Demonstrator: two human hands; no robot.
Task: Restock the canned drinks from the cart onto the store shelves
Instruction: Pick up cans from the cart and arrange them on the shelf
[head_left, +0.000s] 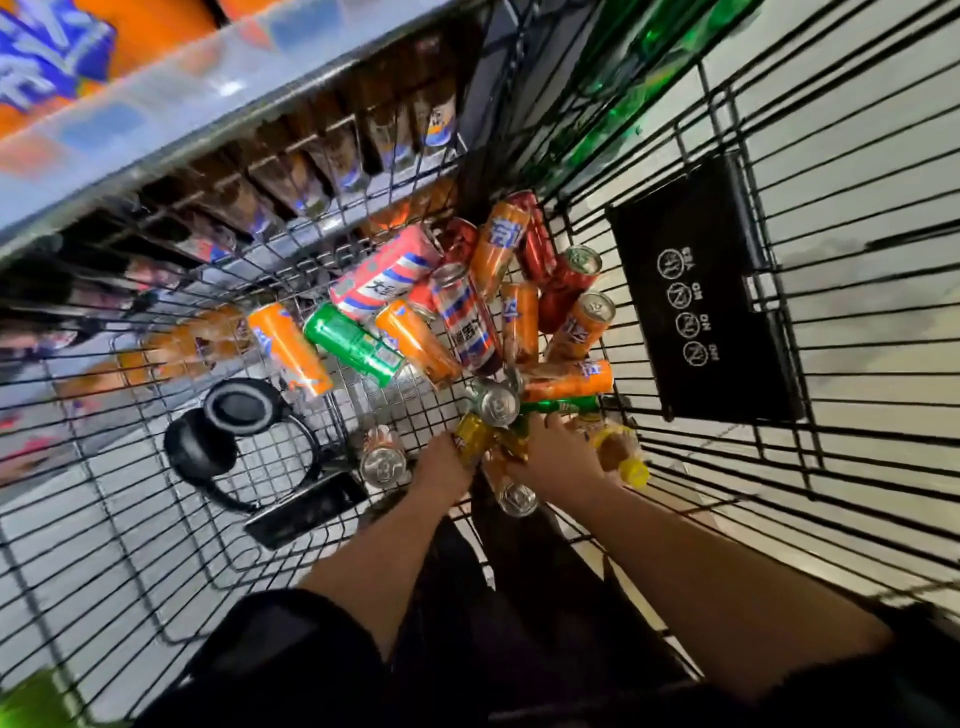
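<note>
I look down into a black wire cart (727, 467) holding several loose drink cans: orange ones (289, 347), a green one (353, 344), a pink striped one (384, 270) and red ones (569, 280). Both my hands reach into the near end of the pile. My left hand (441, 465) grips a yellow-gold can (472, 439). My right hand (553, 454) lies over cans by a thin green can (561, 404); its fingers are hidden, so what it holds is unclear. Silver can tops (497, 405) show beside them.
Black headphones (234, 431) and a dark phone (306, 506) lie on the cart floor at left. A black child-seat flap (701, 291) hangs on the right wall. Store shelves (208, 104) with bottles and cans run along the upper left. A yellow-capped bottle (621, 457) lies near my right hand.
</note>
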